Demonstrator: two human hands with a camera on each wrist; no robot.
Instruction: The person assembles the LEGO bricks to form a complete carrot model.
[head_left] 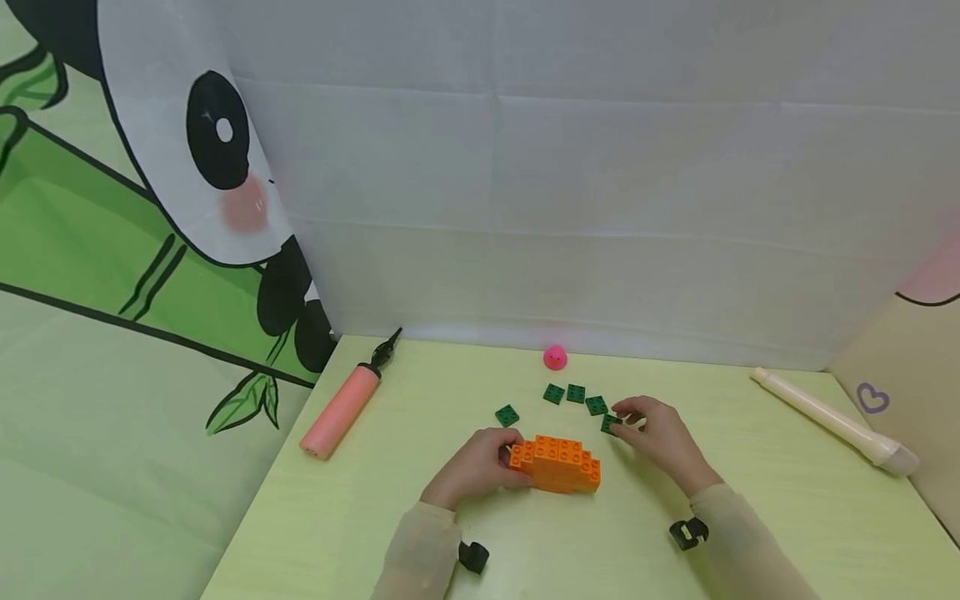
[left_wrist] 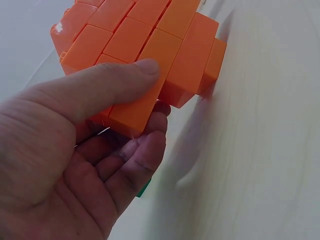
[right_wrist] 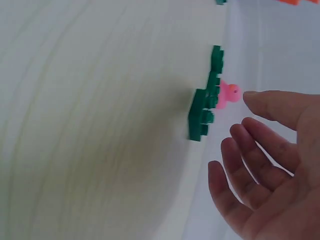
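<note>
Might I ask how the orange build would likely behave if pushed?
The orange build is probably stiff, its bricks being stacked in close rows. Its smooth, shiny faces may slip a little, and a hard push might part bricks where seams show.

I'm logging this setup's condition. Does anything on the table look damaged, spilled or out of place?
Nothing looks damaged or spilled. Mildly odd: one green toy brick lies off to the left, apart from the other four green bricks.

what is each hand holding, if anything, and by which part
The left hand holds the orange brick build by its left end in the head view. The right hand holds nothing; it is near a green brick.
</note>
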